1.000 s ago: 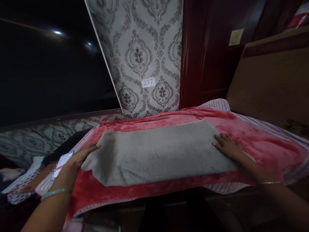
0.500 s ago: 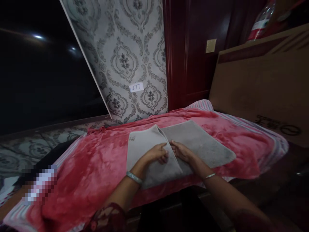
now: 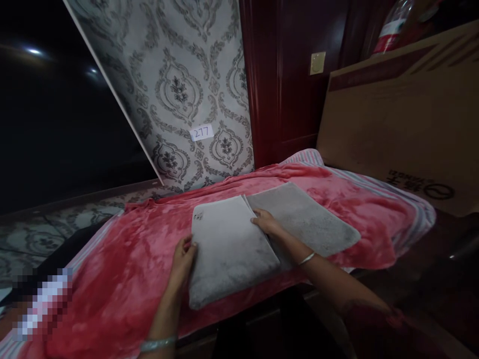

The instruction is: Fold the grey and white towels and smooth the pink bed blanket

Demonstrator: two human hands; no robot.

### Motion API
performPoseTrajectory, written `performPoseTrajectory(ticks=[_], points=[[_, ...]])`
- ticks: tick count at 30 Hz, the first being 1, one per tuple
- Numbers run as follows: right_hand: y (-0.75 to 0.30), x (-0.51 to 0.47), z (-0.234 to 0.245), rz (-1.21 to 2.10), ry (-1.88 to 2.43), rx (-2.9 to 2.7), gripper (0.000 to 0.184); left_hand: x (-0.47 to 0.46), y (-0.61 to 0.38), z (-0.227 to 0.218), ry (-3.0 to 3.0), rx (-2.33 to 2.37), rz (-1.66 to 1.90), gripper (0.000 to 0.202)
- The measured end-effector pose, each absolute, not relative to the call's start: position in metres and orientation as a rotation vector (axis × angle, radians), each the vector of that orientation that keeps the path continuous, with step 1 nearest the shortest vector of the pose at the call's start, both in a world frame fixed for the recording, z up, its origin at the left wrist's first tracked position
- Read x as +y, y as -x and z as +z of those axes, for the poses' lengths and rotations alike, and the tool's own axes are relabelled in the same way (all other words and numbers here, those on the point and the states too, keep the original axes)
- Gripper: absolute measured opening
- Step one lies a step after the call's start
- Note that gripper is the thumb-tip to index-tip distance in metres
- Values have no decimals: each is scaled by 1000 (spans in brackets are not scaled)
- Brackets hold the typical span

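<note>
L hand (image 3: 184,255), fingers bent, at outer edge of folded grey cloth (image 3: 228,244), R hand (image 3: 266,222) at inner edge, prob. steadying fold; can't tell if pinching. Red blanket (image 3: 123,269) underneath.

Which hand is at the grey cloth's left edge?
The left hand. The right hand is mid-way across the grey cloth, at the right edge of its folded-over flap.

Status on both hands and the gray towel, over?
Left hand at left edge, right hand at flap edge. Gray towel partly folded on red blanket. Cardboard box apart, far right.
</note>
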State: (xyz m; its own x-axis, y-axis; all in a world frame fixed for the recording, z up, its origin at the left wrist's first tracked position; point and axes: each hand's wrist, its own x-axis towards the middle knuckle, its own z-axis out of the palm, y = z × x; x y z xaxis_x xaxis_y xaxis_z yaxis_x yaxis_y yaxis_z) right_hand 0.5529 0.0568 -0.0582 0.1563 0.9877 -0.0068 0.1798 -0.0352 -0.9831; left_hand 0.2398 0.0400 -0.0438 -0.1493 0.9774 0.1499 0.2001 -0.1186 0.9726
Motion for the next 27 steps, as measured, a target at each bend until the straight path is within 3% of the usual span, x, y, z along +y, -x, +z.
performPoseTrajectory(ticks=[12, 19, 27], points=[[-566, 39, -61, 994, 1491, -1173, 57, 27, -248, -56, -1359, 1389, 1264, 72], [-568, 40, -62, 1049, 1429, -1106, 61, 24, -246, -55, -1410, 1400, 1274, 66], [-573, 42, -64, 758, 1639, -1309, 59, 29, -246, -60, -1372, 1369, 1284, 69]])
